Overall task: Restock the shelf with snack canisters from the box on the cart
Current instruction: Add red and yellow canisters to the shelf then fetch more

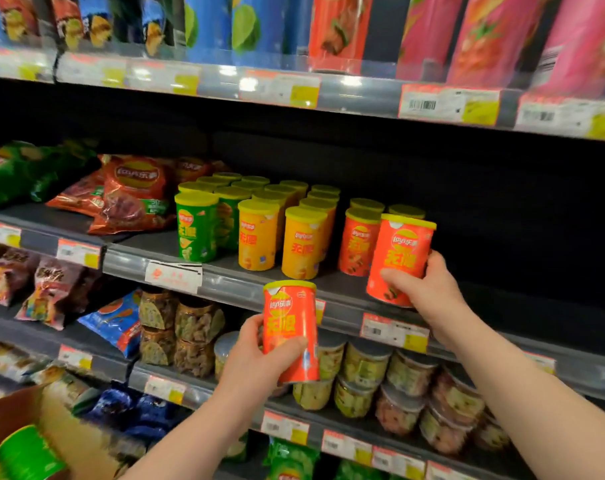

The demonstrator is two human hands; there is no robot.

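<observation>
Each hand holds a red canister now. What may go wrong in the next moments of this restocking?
1. The right hand holds its red canister slightly tilted near the shelf's front rail; released there, it may tip off.
2. Pushed inward, it may knock the standing red canister beside it.
3. The left hand holds the second canister low, near the rail; raised, it may strike it.

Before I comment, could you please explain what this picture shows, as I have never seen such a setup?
There is no machine: a person wears one camera on the head, looking down at two bare hands. The left hand holds a red cylindrical snack canister with a yellow lid in front of the grey shop shelf. The right hand holds a second red canister at that shelf's front, beside rows of green, orange and red canisters. A brown cardboard box sits bottom left.
</observation>
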